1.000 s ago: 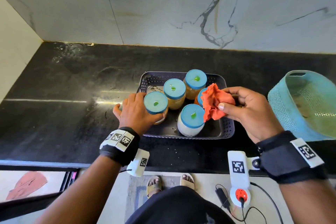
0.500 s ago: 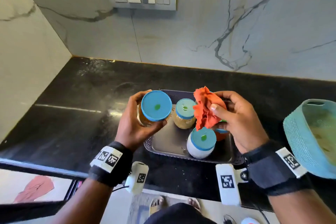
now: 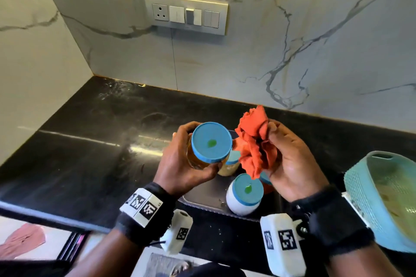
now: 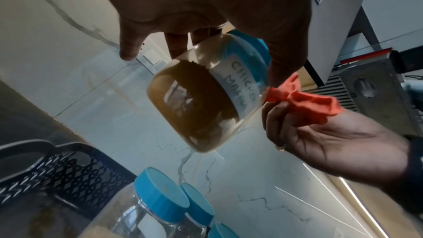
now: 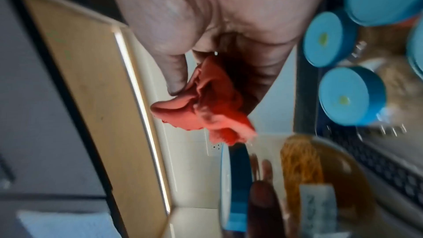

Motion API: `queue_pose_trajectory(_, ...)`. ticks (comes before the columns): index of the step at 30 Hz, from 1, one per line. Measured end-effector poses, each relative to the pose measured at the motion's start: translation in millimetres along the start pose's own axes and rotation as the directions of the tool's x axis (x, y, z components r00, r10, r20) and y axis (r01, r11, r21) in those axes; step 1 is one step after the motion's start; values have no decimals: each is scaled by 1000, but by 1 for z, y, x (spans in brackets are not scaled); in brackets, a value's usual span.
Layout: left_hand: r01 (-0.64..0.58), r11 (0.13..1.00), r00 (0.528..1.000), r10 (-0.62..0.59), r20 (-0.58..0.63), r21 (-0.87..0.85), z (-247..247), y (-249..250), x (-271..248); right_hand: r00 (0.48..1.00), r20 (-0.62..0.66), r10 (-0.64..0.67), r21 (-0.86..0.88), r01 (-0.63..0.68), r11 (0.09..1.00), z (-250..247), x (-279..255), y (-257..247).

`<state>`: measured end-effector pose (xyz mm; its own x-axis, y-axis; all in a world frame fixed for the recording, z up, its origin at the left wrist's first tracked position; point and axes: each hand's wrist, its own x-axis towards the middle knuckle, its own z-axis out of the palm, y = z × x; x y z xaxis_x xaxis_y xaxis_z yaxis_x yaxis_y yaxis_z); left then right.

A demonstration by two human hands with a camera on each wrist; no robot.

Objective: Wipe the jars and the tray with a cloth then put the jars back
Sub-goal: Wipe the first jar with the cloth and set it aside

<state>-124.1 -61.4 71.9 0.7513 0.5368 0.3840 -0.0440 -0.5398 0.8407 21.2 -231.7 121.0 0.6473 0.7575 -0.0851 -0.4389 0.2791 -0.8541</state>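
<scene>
Jar (image 3: pixel 208 146) lifted higher by left hand (image 3: pixel 180 162), right hand (image 3: pixel 290 164) clutching cloth (image 3: pixel 253 141), black counter (image 3: pixel 78 153), marble wall (image 3: pixel 292 40).

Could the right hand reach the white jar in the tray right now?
Probably yes, but not to grasp it. The right hand hangs just above the white jar with nothing between them, though its grip is full of the orange cloth.

The left stretch of the black bench (image 3: pixel 74 159) is lying bare, giving a hand wide passage there. To the right, a turquoise basket (image 3: pixel 364 189) is blocking the bench edge. The blue-lidded jars (image 3: pixel 245 193) are standing close together in the dark tray (image 4: pixel 68 175), leaving open floor only at its near-left part. The marble wall (image 3: pixel 247 63) is closing off the back.
</scene>
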Motion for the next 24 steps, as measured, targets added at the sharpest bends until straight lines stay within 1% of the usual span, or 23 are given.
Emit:
queue_pose_trajectory(1,-5,1000,1000,4,15,16,1,-1,1,998,-37,-55,-97,51,994,1,0,-2)
queue_pose_trajectory(2,-9,1000,1000,9,27,30,1,-1,3,990,-72,-124,-223,106,969,2,1,-5)
queue_pose_trajectory(3,-14,999,999,13,34,39,2,-2,4,975,-90,-203,-366,158,917,3,2,-8)
queue_pose_trajectory(4,-19,999,999,17,37,45,3,-2,5,958,-76,-277,-503,203,840,5,3,-12)
queue_pose_trajectory(5,-19,998,999,17,37,53,4,-2,5,941,-30,-338,-615,249,749,7,3,-16)
queue_pose_trajectory(7,-15,996,999,12,34,83,5,-2,7,909,122,-399,-770,340,539,15,3,-20)
queue_pose_trajectory(9,-12,991,1000,8,30,131,6,0,9,866,283,-413,-866,415,278,24,1,-19)
queue_pose_trajectory(11,-12,989,999,7,34,150,7,3,9,828,391,-403,-891,450,60,30,1,-12)
queue_pose_trajectory(13,-7,987,999,0,45,160,7,4,10,801,456,-388,-885,456,-99,35,1,-6)
queue_pose_trajectory(14,-4,986,999,-4,48,164,6,4,11,802,478,-359,-877,458,-146,36,2,-5)
queue_pose_trajectory(15,-7,984,999,-2,49,177,5,3,11,815,485,-317,-874,461,-153,37,2,-5)
queue_pose_trajectory(17,-29,977,999,18,50,213,4,2,11,849,478,-223,-878,468,-101,37,0,-6)
queue_pose_trajectory(18,-40,971,998,29,51,236,4,2,10,857,480,-187,-877,473,-83,37,-1,-6)
queue_pose_trajectory(20,-43,964,998,29,55,263,4,4,10,854,494,-163,-869,488,-81,37,1,-6)
queue_pose_trajectory(22,-49,965,997,31,73,258,3,5,9,841,518,-155,-855,516,-55,36,4,-6)
queue_pose_trajectory(24,-86,963,994,67,85,255,-1,5,8,828,546,-130,-837,547,-31,34,5,-10)
